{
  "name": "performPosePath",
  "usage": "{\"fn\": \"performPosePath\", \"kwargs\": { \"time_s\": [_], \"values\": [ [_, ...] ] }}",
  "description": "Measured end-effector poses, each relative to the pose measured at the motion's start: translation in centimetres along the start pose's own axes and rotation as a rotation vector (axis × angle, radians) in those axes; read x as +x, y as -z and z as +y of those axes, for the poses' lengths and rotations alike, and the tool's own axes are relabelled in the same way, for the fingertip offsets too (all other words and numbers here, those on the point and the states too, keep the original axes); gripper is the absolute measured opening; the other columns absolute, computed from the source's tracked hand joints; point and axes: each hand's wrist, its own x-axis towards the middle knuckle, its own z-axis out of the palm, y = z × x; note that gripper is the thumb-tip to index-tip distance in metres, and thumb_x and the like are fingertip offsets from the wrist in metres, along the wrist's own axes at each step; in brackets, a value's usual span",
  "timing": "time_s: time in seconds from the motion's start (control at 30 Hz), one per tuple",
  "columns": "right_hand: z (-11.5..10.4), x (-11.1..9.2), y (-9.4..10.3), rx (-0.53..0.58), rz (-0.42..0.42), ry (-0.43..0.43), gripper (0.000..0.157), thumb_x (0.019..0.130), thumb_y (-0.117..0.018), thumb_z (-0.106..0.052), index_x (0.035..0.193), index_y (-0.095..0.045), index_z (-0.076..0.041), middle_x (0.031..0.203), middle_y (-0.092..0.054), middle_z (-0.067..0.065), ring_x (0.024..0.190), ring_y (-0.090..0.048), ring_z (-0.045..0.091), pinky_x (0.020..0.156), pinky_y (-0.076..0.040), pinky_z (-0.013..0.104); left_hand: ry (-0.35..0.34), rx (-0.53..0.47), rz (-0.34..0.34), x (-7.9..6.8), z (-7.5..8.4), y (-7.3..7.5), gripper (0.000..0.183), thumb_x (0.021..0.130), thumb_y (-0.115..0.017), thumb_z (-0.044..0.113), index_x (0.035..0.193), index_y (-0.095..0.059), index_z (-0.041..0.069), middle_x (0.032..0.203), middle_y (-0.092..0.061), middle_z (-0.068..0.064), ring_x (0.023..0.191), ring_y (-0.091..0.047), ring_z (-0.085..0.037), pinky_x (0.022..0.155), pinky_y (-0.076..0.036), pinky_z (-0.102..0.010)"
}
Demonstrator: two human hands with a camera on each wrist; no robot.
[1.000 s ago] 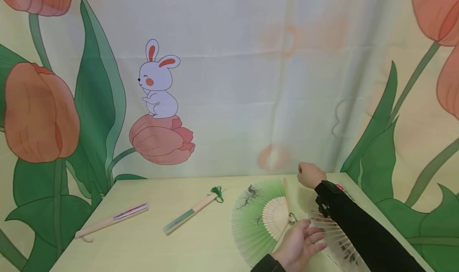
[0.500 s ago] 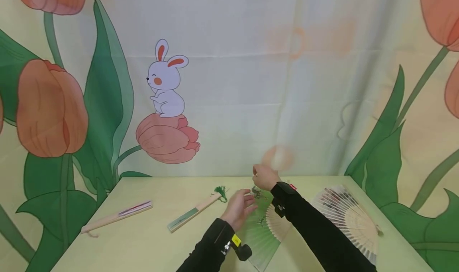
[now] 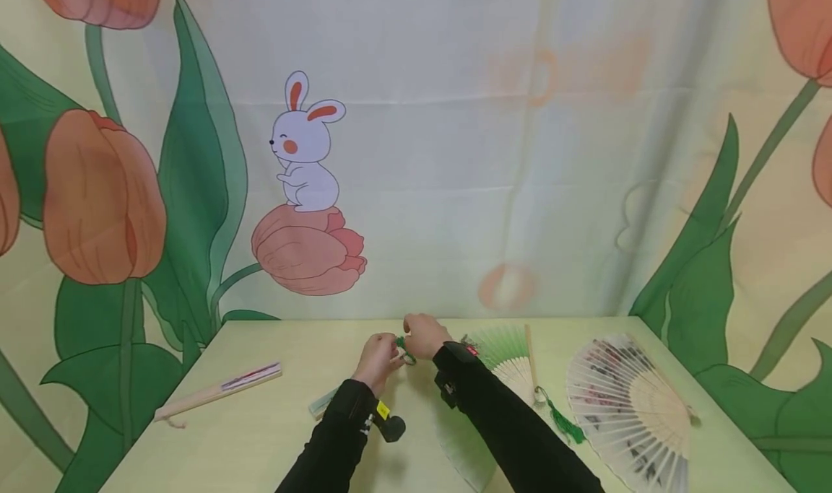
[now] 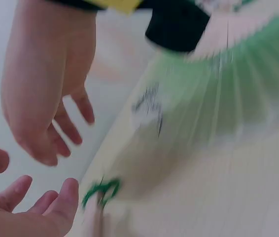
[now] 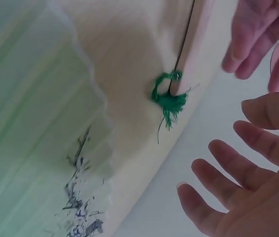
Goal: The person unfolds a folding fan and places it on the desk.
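Left hand (image 3: pixel 379 363) and right hand (image 3: pixel 425 336) hang spread; best grip the folded pale-wood fan (image 3: pixel 321 404) clear of its two-o'clock green-thread tassel (image 3: pixel 400 342).

Long black sleeves (image 3: pixel 513 424), black wrist bands (image 3: pixel 450 357); left: yellow label (image 3: pixel 383 410), rounded device (image 3: pixel 393 429); right: red tag (image 3: pixel 471 349); hands (image 3: pixel 426 336) bare

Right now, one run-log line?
left hand: empty, near folded fan's green tassel; right hand: empty, near same tassel; green fan: spread
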Motion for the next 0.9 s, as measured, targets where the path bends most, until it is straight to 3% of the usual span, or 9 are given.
{"fn": "performPosePath", "kwargs": {
  "time_s": [0.13,0.27,0.43,0.5,0.57,0.7,0.9],
  "values": [
    [-0.6,0.8,-1.2,-0.071,-0.01,-0.023,0.018,0.098,-0.066,-0.005,0.115,-0.067,0.0,0.109,-0.066,0.015,0.095,-0.062,0.03,0.083,-0.054,0.05,-0.014,0.125,0.041,0.7,0.0,1.8,0.04,0.106,-0.046,0.009,0.141,-0.043,-0.011,0.139,-0.047,-0.03,0.132,-0.045,-0.047,0.107,-0.048,-0.052],
    [-0.9,1.7,-1.9,-0.172,-0.015,-0.05,0.021,0.093,-0.075,-0.007,0.113,-0.07,-0.003,0.103,-0.066,0.011,0.097,-0.063,0.029,0.083,-0.055,0.051,-0.071,0.277,0.046,1.3,0.1,3.2,0.038,0.102,-0.053,0.005,0.136,-0.051,-0.011,0.132,-0.054,-0.03,0.126,-0.053,-0.048,0.101,-0.051,-0.054],
    [-1.4,2.4,-3.3,-0.241,-0.048,-0.04,0.029,0.093,-0.077,-0.011,0.121,-0.07,-0.009,0.115,-0.069,0.011,0.111,-0.063,0.034,0.092,-0.053,0.054,-0.217,0.66,0.053,1.3,0.0,4.6,0.027,0.091,-0.063,0.001,0.117,-0.062,-0.007,0.119,-0.062,-0.028,0.11,-0.06,-0.044,0.093,-0.05,-0.056],
    [-1.6,2.4,-4.2,-0.264,-0.062,-0.032,0.029,0.095,-0.075,-0.013,0.123,-0.07,-0.012,0.118,-0.068,0.01,0.114,-0.062,0.034,0.094,-0.051,0.054,-0.238,0.809,0.049,1.2,-0.1,4.9,0.025,0.088,-0.068,0.003,0.112,-0.064,-0.004,0.117,-0.064,-0.027,0.106,-0.061,-0.042,0.091,-0.049,-0.059],
    [-2.0,2.3,-4.9,-0.293,-0.074,-0.023,0.028,0.096,-0.073,-0.016,0.124,-0.071,-0.014,0.119,-0.068,0.009,0.115,-0.061,0.034,0.096,-0.051,0.053,-0.229,0.938,0.042,1.0,-0.3,5.1,0.026,0.088,-0.072,0.006,0.112,-0.064,-0.002,0.115,-0.064,-0.026,0.104,-0.061,-0.042,0.091,-0.048,-0.062],
    [-2.7,2.3,-6.2,-0.345,-0.087,-0.019,0.027,0.098,-0.072,-0.021,0.124,-0.071,-0.017,0.119,-0.069,0.008,0.116,-0.06,0.033,0.1,-0.048,0.057,-0.148,1.135,0.039,0.6,-0.7,5.2,0.034,0.087,-0.079,0.009,0.116,-0.063,0.002,0.114,-0.061,-0.021,0.109,-0.058,-0.042,0.093,-0.045,-0.067],
    [-2.3,3.1,-8.4,-0.411,-0.06,0.004,0.017,0.099,-0.07,-0.019,0.115,-0.073,-0.018,0.112,-0.067,0.009,0.115,-0.059,0.032,0.102,-0.047,0.06,-0.166,1.294,0.05,-0.3,-0.8,5.4,0.037,0.081,-0.085,0.006,0.11,-0.063,0.003,0.107,-0.062,-0.019,0.106,-0.058,-0.042,0.091,-0.047,-0.065]
  ]
}}
